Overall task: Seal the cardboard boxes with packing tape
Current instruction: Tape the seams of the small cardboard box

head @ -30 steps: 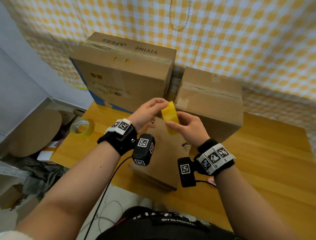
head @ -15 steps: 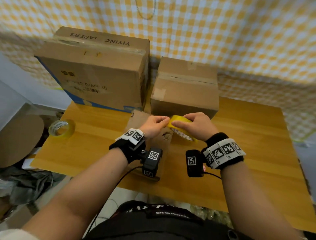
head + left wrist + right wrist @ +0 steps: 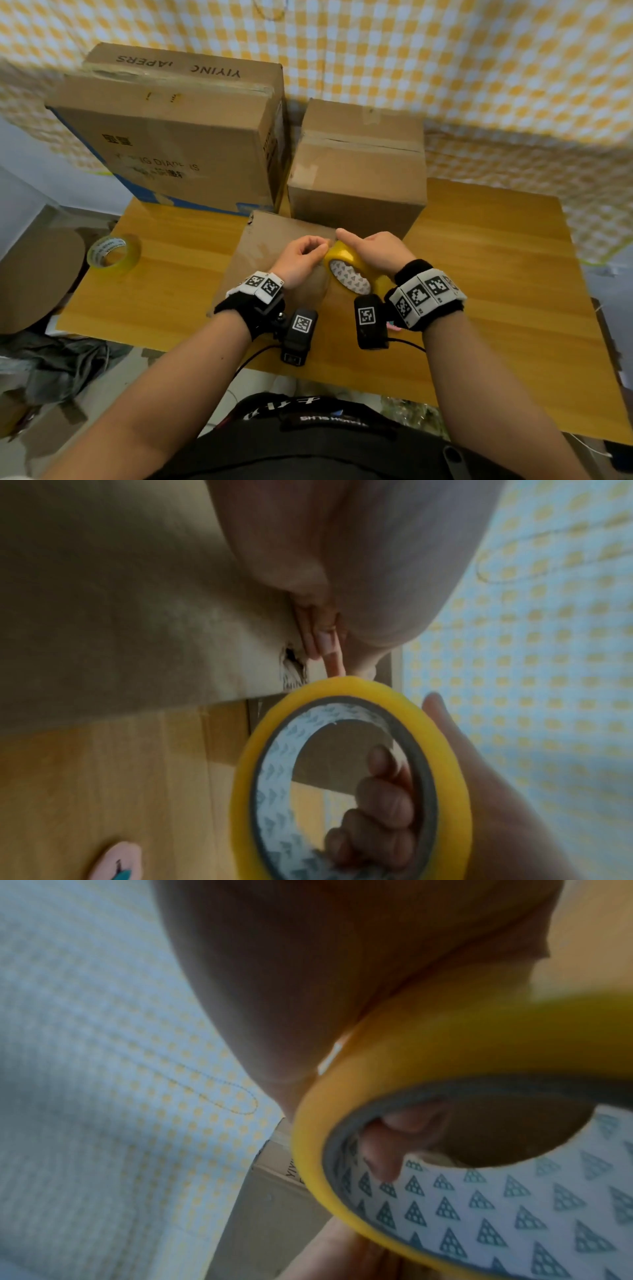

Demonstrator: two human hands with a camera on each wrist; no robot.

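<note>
A: What do the fingers have?
B: The right hand (image 3: 375,251) curls its fingers (image 3: 383,799) through the core of the yellow tape roll (image 3: 352,270); the left hand (image 3: 301,260) pinches at the roll's outer edge, just beside them.
A: And around them?
B: A low cardboard box (image 3: 274,246) lies under both hands on the table (image 3: 496,274). Beyond the fingertips stand a large box (image 3: 178,144) and a smaller box (image 3: 359,171), blocking the far edge. A second tape roll (image 3: 113,255) sits well off to the left.
</note>
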